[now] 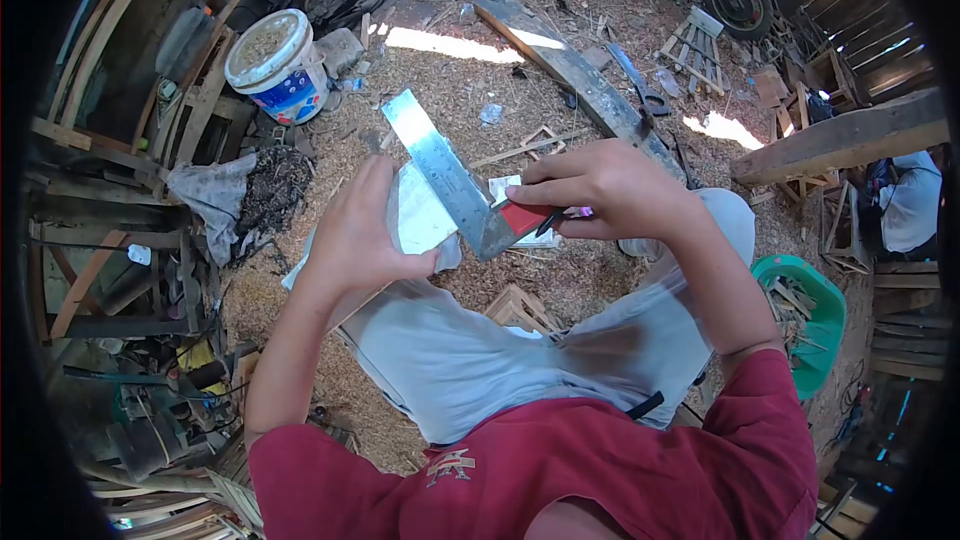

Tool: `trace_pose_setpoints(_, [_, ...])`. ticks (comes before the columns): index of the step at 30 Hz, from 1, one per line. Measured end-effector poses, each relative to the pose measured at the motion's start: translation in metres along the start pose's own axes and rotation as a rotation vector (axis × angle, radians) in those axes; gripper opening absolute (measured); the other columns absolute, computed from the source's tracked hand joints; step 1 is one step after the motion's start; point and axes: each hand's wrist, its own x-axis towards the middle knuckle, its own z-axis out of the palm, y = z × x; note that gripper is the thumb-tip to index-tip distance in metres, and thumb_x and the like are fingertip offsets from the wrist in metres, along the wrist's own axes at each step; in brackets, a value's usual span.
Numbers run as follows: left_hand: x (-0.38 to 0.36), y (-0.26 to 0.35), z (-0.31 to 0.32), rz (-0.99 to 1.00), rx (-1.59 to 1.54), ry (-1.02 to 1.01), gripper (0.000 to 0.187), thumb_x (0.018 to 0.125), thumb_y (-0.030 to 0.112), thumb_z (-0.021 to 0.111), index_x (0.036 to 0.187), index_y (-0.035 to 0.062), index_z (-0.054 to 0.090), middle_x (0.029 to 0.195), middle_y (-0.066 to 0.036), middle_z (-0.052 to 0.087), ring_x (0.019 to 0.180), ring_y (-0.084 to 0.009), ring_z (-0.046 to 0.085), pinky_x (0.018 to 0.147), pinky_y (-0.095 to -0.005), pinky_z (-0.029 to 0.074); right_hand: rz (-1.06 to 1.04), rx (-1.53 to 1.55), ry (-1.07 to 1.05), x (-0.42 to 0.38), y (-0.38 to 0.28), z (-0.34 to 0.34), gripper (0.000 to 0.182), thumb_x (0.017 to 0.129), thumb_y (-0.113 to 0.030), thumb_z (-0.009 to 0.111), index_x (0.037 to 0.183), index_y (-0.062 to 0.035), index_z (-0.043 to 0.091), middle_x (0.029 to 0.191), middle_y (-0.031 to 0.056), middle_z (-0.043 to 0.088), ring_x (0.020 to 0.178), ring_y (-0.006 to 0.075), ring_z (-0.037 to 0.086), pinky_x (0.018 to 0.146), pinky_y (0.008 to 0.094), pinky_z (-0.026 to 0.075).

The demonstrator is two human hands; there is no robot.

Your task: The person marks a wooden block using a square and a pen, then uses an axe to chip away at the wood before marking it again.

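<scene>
A try square with a long metal blade (440, 165) and a red handle (525, 216) lies slantwise in front of me. My right hand (605, 188) is closed on it at the red handle, and a thin black pencil-like stick (549, 223) shows at the same fingers. My left hand (358, 232) grips a pale, flat-faced workpiece (422, 210), its thumb along the near edge. The blade runs across the right side of that workpiece; whether it presses flat cannot be told. Part of the workpiece is hidden behind my left hand and the blade.
Wood shavings (440, 90) cover the floor. A white-and-blue bucket (272, 65) stands at the left. Beyond my hands lies a long plank (575, 65), with a handsaw (637, 80) beside it. A green basin (825, 325) holds wood scraps on the right, below a wooden beam (850, 145).
</scene>
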Motion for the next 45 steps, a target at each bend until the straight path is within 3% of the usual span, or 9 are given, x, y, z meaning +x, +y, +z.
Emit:
trace_pose_setpoints(3, [0.006, -0.001, -0.005, -0.121, -0.138, -0.147, 0.093, 0.06, 0.041, 0.094, 0.135, -0.0011, 0.057, 0.122, -0.023, 0.071, 0.113, -0.0427, 0.071, 0.099, -0.0479, 0.056, 0.016, 0.027, -0.015, 0.001, 0.001, 0.006, 0.06, 0.075, -0.012, 0.087, 0.134, -0.0152, 0.075, 0.123, 0.0101, 0.076, 0.102, 0.0351, 0.076, 0.084, 0.045, 0.061])
trace_pose_setpoints(6, [0.008, -0.015, 0.014, 0.01, -0.374, 0.003, 0.088, 0.07, 0.036, 0.096, 0.141, -0.001, 0.06, 0.123, -0.021, 0.075, 0.111, -0.0361, 0.075, 0.101, -0.0431, 0.056, 0.019, 0.065, 0.046, -0.001, 0.008, 0.019, 0.06, 0.075, -0.011, 0.086, 0.134, -0.0156, 0.076, 0.124, 0.0097, 0.076, 0.103, 0.0351, 0.076, 0.084, 0.0438, 0.062])
trace_pose_setpoints(9, [0.014, -0.026, 0.019, -0.1, -0.592, -0.063, 0.072, 0.083, 0.033, 0.091, 0.141, -0.0013, 0.064, 0.128, -0.02, 0.076, 0.113, -0.0283, 0.076, 0.102, -0.0375, 0.055, -0.012, 0.035, 0.057, -0.001, 0.01, 0.021, 0.062, 0.075, -0.011, 0.087, 0.136, -0.0171, 0.076, 0.124, 0.0085, 0.076, 0.104, 0.0337, 0.076, 0.085, 0.0433, 0.062])
trace_pose_setpoints(10, [0.015, -0.02, 0.019, -0.112, -0.666, -0.003, 0.053, 0.093, 0.036, 0.085, 0.128, -0.0009, 0.072, 0.118, -0.019, 0.079, 0.106, -0.0238, 0.077, 0.097, -0.0352, 0.056, -0.013, 0.025, 0.055, -0.001, 0.009, 0.021, 0.062, 0.074, -0.011, 0.088, 0.135, -0.0172, 0.076, 0.124, 0.0082, 0.076, 0.103, 0.0334, 0.076, 0.084, 0.0432, 0.062])
trace_pose_setpoints(14, [0.021, -0.022, 0.027, -0.133, -0.428, 0.079, 0.048, 0.095, 0.046, 0.083, 0.111, 0.0013, 0.08, 0.095, -0.013, 0.08, 0.09, -0.0179, 0.076, 0.08, -0.0344, 0.057, -0.006, 0.002, 0.054, -0.001, 0.007, 0.02, 0.063, 0.073, -0.011, 0.089, 0.134, -0.0175, 0.076, 0.123, 0.0074, 0.076, 0.102, 0.0323, 0.076, 0.083, 0.0428, 0.062])
trace_pose_setpoints(20, [0.025, -0.027, 0.028, -0.291, -0.375, 0.002, 0.049, 0.095, 0.05, 0.08, 0.103, 0.0019, 0.081, 0.084, -0.011, 0.079, 0.069, -0.0148, 0.069, 0.064, -0.0345, 0.051, 0.009, 0.027, 0.067, -0.002, 0.008, 0.024, 0.064, 0.071, -0.011, 0.089, 0.134, -0.0171, 0.077, 0.122, 0.0074, 0.076, 0.101, 0.0322, 0.077, 0.082, 0.0431, 0.062])
trace_pose_setpoints(32, [0.027, -0.007, 0.02, -0.31, -0.27, 0.047, 0.046, 0.093, 0.052, 0.081, 0.096, 0.0065, 0.083, 0.069, -0.013, 0.072, 0.06, -0.0238, 0.066, 0.059, -0.0383, 0.049, 0.079, -0.029, 0.053, -0.004, 0.008, 0.016, 0.065, 0.071, -0.011, 0.089, 0.134, -0.0223, 0.077, 0.124, 0.0041, 0.073, 0.1, 0.0294, 0.075, 0.08, 0.0422, 0.06])
trace_pose_setpoints(35, [0.025, 0.003, 0.018, -0.305, -0.209, 0.075, 0.037, 0.096, 0.041, 0.081, 0.1, 0.0039, 0.082, 0.073, -0.007, 0.073, 0.064, -0.0118, 0.062, 0.063, -0.0329, 0.048, 0.082, -0.045, 0.051, -0.003, 0.006, 0.016, 0.064, 0.072, -0.011, 0.089, 0.134, -0.0224, 0.077, 0.123, 0.0036, 0.072, 0.099, 0.0288, 0.075, 0.078, 0.0424, 0.06])
trace_pose_setpoints(45, [0.023, 0.001, 0.019, -0.307, -0.109, 0.085, 0.04, 0.091, 0.05, 0.083, 0.096, 0.0102, 0.083, 0.064, -0.011, 0.064, 0.056, -0.0228, 0.057, 0.056, -0.04, 0.043, 0.1, -0.027, 0.046, -0.002, 0.004, 0.016, 0.06, 0.074, -0.009, 0.087, 0.132, -0.0191, 0.077, 0.124, 0.0058, 0.072, 0.097, 0.0302, 0.075, 0.078, 0.0421, 0.06])
